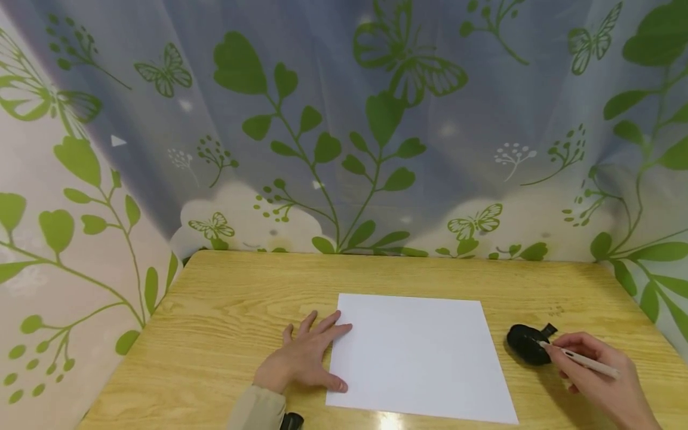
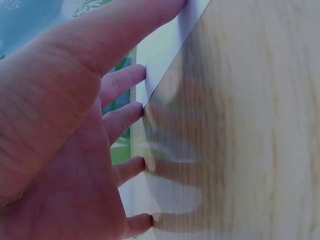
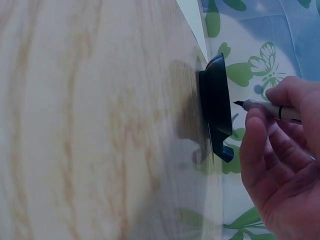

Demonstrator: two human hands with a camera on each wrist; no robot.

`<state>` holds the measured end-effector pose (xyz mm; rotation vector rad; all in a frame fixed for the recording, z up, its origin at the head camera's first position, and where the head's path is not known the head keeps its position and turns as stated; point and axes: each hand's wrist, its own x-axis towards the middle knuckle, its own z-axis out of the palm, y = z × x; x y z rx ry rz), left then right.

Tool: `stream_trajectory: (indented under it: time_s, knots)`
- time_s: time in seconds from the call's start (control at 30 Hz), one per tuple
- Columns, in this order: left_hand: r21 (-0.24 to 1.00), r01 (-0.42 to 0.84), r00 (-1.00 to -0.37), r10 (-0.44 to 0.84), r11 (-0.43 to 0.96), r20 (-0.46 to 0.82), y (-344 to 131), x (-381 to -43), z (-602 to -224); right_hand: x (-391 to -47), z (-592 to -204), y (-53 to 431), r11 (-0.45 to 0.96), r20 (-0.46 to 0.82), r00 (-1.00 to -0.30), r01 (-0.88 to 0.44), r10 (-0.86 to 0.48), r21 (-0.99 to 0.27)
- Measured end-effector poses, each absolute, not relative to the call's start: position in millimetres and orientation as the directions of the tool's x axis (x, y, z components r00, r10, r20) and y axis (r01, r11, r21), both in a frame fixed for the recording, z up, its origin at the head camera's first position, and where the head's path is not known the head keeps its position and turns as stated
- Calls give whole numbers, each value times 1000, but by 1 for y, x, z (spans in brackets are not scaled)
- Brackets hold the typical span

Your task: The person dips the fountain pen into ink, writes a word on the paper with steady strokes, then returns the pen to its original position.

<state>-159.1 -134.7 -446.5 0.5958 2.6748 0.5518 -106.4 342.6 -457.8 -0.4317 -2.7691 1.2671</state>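
Observation:
A blank sheet of white paper point(image 1: 416, 358) lies on the wooden table. My left hand point(image 1: 309, 356) is spread at its left edge, with thumb and some fingertips on the paper and the other fingers on the wood. To the right of the sheet sits a small black oval dish point(image 1: 528, 344) with a short handle. My right hand point(image 1: 602, 370) pinches a light-coloured fountain pen point(image 3: 285, 112) between thumb and fingers. In the right wrist view the pen's dark pointed tip hovers close above the dish's open side, apart from it.
The wooden table point(image 1: 231, 286) reaches back to a curtain point(image 1: 333, 149) printed with green leaves and butterflies, which also hangs along both sides. A black object point(image 1: 292, 421) shows beside my left sleeve at the bottom edge.

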Motion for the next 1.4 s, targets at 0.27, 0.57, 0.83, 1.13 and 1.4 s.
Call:
stream_trajectory:
  time_s: [0.27,0.57,0.83,1.13,1.4]
  knots:
    - [442,310,-857,449,842,-254,-133,-161,-445,-109,-459,338,642,-18,-951,223,310,-734]
    - [448,302,-857,445,842,-260,-133,-160,-444,-110,-458,339,655,-29,-954,226,297,-721]
    - [432,309,-855,447,847,-265,-134,-160,-445,-113,-461,339,706,2,-962,200,275,-679]
    - [423,321,-854,452,847,-258,-132,-161,-444,-113,-465,343,778,146,-961,96,234,-620]
    - [431,314,-854,450,846,-261,-132,-162,-441,-112,-467,343,789,111,-971,102,211,-606]
